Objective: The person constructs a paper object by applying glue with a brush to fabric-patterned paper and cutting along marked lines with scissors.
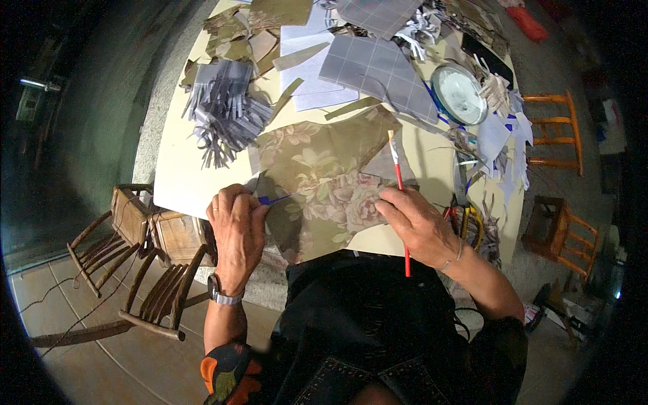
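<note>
A floral sheet (324, 147), olive with pale pink blooms, lies across the table's near side, apparently in overlapping pieces. My left hand (237, 223), wearing a ring and a wristwatch, has curled fingers gripping its left edge; the fingertips are hidden. By the thumb is a small blue patch (264, 200) with a thin blue line running right from it. In my right hand (420, 225) is a red-handled paintbrush (399, 174), bristles pointing away from me and white stuff on its ferrule. The thumb and forefinger of that hand also touch the sheet's right side.
A round container of white paste (458, 93) stands at the far right, near scissors (460, 177) and yellow-handled pliers (473, 225). Gray strips (228, 111), checked sheets (374, 71) and scraps cover the far side. Wooden chairs (167, 283) stand left; another chair (554, 134) is right.
</note>
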